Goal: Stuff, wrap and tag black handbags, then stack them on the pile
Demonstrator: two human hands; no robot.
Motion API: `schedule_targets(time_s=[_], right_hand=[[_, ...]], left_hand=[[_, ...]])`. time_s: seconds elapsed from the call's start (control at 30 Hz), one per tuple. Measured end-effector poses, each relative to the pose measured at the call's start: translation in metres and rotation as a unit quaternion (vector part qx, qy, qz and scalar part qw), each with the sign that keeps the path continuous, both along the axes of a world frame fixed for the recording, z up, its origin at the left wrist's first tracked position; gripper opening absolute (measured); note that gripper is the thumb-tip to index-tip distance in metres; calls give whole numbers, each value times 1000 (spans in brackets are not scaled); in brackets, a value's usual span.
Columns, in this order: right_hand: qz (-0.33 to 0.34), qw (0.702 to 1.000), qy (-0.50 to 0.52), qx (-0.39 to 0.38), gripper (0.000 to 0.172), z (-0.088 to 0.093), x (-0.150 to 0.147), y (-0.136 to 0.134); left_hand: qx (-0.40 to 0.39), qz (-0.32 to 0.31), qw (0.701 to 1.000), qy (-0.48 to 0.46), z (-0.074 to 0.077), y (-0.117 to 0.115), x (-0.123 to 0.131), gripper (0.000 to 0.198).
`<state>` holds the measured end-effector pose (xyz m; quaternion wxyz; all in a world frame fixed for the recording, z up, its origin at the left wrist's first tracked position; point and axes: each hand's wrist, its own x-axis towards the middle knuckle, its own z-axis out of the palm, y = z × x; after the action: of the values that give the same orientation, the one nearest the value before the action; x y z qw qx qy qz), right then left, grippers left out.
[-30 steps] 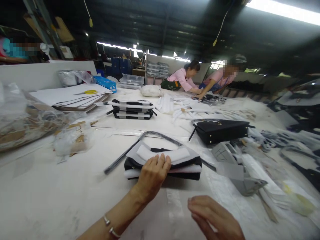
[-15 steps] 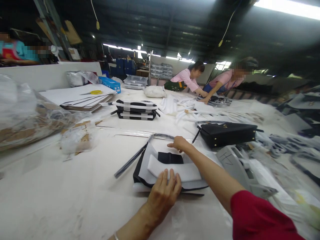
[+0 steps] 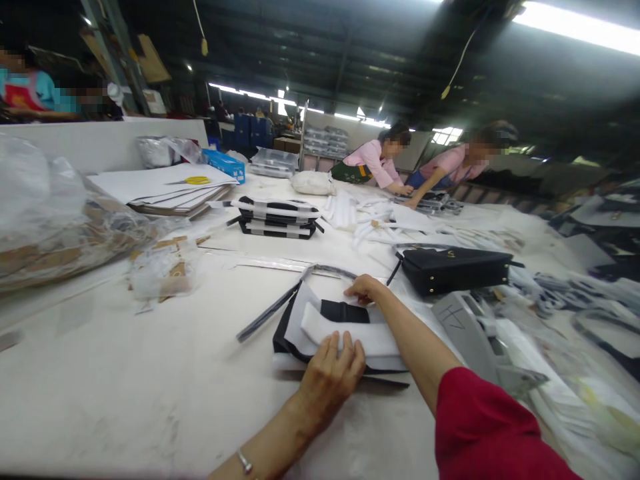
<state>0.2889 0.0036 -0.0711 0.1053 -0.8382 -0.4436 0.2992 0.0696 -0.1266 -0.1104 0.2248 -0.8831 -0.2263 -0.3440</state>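
Note:
A black handbag (image 3: 283,333) lies on the table in front of me, lined with white sheet. A thick white foam strip (image 3: 373,339) lies across it, and a black strap piece (image 3: 345,311) shows behind the strip. My left hand (image 3: 333,370) rests on the strip's near edge, fingers spread. Beyond the strap piece, my right hand (image 3: 365,290) reaches to the bag's far side; its index finger is stretched and the thumb is apart, while the other fingers are partly hidden. The wrapped handle (image 3: 325,269) arches behind the bag, and a wrapped strap (image 3: 267,312) sticks out left.
Another black bag (image 3: 457,268) lies at right, beside a grey marked piece (image 3: 463,333). Stacked wrapped bags (image 3: 277,219) stand ahead. Yellow-handled scissors (image 3: 197,180) lie on white sheets (image 3: 150,188). Plastic wrapping (image 3: 45,213) heaps at left. Two co-workers (image 3: 370,160) lean over the far table.
The view has shifted slightly, and the bag appears a little farther right and up. Both hands stay at the bag, the left on the foam strip and the right at the far side.

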Motion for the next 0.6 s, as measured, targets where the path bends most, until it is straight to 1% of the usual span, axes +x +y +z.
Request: schedule_targets(time_s=[0.17, 0.23, 0.3, 0.4, 0.47, 0.53, 0.6], right_hand=[[-19, 999, 33, -5, 29, 1, 31, -26], [-29, 998, 58, 1, 29, -1, 37, -30], [-39, 995, 91, 9, 30, -3, 39, -30], [-48, 985, 161, 43, 30, 1, 37, -31], [-51, 971, 213, 94, 31, 8, 33, -33], [-48, 952, 261, 153, 38, 16, 28, -39], [-39, 932, 300, 199, 51, 26, 21, -49]], left_hand=[[-23, -24, 999, 41, 20, 8, -20, 30], [-28, -29, 998, 52, 27, 11, -28, 31], [-28, -30, 997, 58, 31, 13, -36, 32], [-9, -41, 998, 56, 30, 17, -44, 31], [6, -55, 997, 56, 24, 18, -46, 30], [14, -62, 996, 60, 19, 18, -47, 30], [16, -63, 996, 64, 15, 18, -47, 30]])
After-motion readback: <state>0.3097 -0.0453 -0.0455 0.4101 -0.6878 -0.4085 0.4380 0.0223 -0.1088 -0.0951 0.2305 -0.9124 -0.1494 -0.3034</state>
